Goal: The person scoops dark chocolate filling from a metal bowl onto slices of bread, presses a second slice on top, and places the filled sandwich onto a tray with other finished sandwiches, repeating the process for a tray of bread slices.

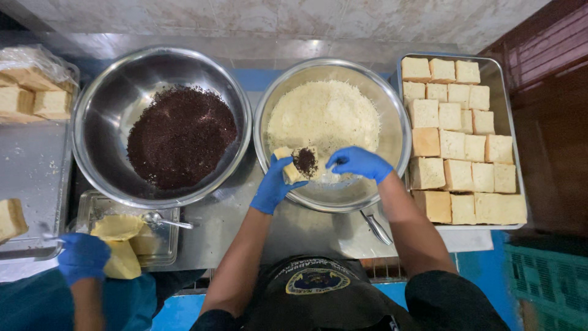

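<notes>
My left hand (274, 186), in a blue glove, holds a split piece of bread (293, 164) with dark chocolate sprinkles in its opening. It hovers over the near rim of a steel bowl of grated white cheese (392, 104). Just to the right, my right hand (357, 163), also gloved in blue, has its fingertips pinched at the cheese (324, 113) next to the bread; whether it holds cheese is hidden. A second steel bowl (104, 104) on the left holds dark chocolate sprinkles (180, 136).
A metal tray (506, 86) at the right is packed with several bread cubes. Another tray (30, 165) with bread lies at the left. A co-worker's blue-gloved hand (82, 256) holds yellow butter beside a small container with a spoon (164, 222). A utensil handle (376, 227) lies under the cheese bowl.
</notes>
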{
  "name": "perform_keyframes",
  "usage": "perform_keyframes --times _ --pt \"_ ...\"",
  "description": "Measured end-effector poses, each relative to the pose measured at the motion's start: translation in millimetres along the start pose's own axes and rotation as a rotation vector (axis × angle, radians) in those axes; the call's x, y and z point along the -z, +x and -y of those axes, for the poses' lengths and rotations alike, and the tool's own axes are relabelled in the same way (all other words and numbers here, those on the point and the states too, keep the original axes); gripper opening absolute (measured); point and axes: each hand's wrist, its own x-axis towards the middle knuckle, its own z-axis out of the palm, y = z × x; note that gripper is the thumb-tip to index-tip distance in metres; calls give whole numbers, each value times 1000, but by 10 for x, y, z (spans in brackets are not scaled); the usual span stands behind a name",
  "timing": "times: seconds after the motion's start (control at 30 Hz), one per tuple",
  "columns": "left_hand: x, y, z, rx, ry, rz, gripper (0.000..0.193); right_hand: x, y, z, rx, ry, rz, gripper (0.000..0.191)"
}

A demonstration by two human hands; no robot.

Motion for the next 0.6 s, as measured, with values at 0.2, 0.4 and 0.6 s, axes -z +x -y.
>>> perform_keyframes --times 0.2,0.4,0.6 --pt "-158 69 55 37 -16 36 53 -73 74 715 108 -335 -39 25" --pt "-227 63 11 58 -22 26 55 -138 197 929 120 -499 -97 27" --pt "-211 60 16 50 2 28 57 -131 251 927 137 -533 -131 23"
